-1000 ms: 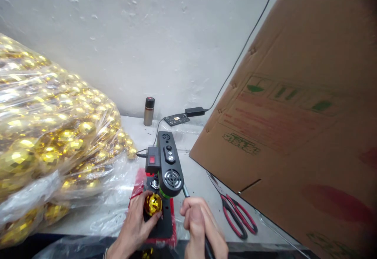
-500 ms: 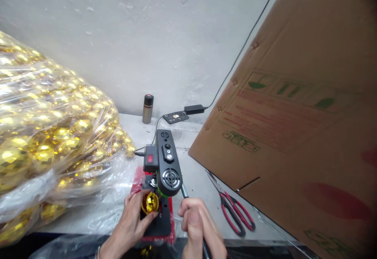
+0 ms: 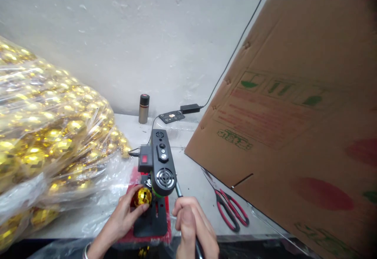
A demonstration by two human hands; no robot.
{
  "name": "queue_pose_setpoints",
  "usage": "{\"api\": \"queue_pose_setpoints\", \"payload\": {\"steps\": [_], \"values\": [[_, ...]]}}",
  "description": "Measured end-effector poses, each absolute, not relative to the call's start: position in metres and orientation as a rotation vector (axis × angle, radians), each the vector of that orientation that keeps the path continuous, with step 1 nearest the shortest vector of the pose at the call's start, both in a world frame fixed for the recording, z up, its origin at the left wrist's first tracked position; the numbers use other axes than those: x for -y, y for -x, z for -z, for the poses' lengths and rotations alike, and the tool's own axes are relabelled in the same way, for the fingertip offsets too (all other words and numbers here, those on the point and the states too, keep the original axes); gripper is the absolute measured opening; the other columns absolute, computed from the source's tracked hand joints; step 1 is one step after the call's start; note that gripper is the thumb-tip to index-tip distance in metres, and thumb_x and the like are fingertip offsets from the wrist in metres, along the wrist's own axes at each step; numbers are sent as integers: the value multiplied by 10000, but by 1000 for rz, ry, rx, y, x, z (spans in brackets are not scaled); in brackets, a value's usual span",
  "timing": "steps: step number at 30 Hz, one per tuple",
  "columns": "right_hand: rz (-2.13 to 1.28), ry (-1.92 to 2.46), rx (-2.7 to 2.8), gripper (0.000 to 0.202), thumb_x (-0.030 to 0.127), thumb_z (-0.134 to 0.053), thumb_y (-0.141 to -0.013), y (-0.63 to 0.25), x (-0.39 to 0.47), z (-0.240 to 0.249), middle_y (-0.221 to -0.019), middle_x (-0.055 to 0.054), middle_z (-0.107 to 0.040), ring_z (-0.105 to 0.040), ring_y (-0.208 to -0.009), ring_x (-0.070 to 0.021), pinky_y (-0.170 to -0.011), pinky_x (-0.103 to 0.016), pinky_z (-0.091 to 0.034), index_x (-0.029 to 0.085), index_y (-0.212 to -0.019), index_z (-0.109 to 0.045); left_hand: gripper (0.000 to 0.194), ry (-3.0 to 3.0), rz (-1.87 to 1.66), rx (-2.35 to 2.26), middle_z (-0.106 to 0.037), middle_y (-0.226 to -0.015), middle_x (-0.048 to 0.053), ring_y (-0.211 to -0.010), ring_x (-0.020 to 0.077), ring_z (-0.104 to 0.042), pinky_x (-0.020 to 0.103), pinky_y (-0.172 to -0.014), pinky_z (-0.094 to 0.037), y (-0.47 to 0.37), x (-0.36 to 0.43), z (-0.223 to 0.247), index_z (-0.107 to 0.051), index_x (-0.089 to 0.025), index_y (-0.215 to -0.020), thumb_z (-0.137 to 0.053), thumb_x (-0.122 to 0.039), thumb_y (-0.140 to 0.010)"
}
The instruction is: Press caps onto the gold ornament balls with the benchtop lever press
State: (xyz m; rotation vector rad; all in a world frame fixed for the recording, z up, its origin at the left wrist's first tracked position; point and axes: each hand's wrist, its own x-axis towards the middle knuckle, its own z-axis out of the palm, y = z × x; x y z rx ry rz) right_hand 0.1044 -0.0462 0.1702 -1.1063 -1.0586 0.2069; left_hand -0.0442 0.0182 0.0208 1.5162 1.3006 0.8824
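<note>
A shiny gold mirrored ball (image 3: 143, 197) is gripped between the thumb and fingers of my left hand (image 3: 125, 211). It sits over the black base plate (image 3: 150, 221), just left of the head of a small black bench drill press (image 3: 163, 160). Closed in a fist, my right hand (image 3: 196, 227) grips the press's lever (image 3: 178, 190), a metal rod with a dark lower end. The drill tip is hidden beneath the head. Red sheeting (image 3: 168, 212) shows under the base.
A large clear plastic bag (image 3: 67, 129) of gold balls fills the left side. Red-and-black scissors (image 3: 231, 210) lie beside a big cardboard box (image 3: 282, 113) on the right. Behind the press are a dark-capped bottle (image 3: 143, 109), a power adapter (image 3: 190, 108) and a dark patterned flat packet (image 3: 171, 116).
My left hand has turned the gold ball and shifted it slightly left and back from the drill head. My right hand stays on the lever. The whole view has slid a little.
</note>
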Motion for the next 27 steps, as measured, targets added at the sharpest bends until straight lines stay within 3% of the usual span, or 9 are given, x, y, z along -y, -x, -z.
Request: {"api": "queue_pose_setpoints", "payload": {"steps": [4, 8, 15, 20, 27], "values": [[-195, 1100, 1105, 416, 142, -445, -1085, -108, 46, -169, -680, 26, -501, -515, -607, -90, -600, -264, -376, 212, -677, -481, 721, -1271, -883, -1173, -800, -1328, 110, -1290, 361, -713, 505, -1142, -551, 49, -25, -20, -701, -223, -1333, -751, -698, -792], [-194, 1089, 1109, 416, 141, -449, -1084, -109, 45, -169, -677, 29, -501, -509, -596, -88, -600, -262, -378, 210, -676, -485, 727, -1322, -887, -1165, -766, -1401, 106, -1357, 362, -671, 500, -1192, -508, 53, -25, -20, -708, -226, -1352, -758, -689, -793], [-226, 1103, 1067, 411, 174, -450, -1095, -106, 46, -172, -699, 35, -487, -478, -596, -78, -607, -253, -369, 210, -686, -464, 626, -1704, -766, -1339, -802, -1300, 143, -1189, 388, -722, 566, -1073, -575, 50, -15, -18, -702, -255, -1409, -708, -573, -870], [-237, 1124, 1081, 405, 195, -442, -1103, -106, 48, -173, -704, 32, -489, -477, -595, -83, -613, -260, -376, 212, -700, -474, 488, -1916, -745, -1277, -813, -1245, 150, -1153, 393, -735, 616, -1093, -519, 34, -13, -23, -709, -244, -1347, -704, -423, -893], [-226, 1110, 1063, 395, 180, -455, -1096, -104, 47, -170, -690, 41, -466, -483, -610, -85, -623, -259, -374, 212, -703, -466, 494, -1938, -857, -1378, -763, -1271, 168, -1208, 414, -675, 625, -1070, -491, 6, -15, 4, -685, -201, -1299, -745, -345, -830]]}}
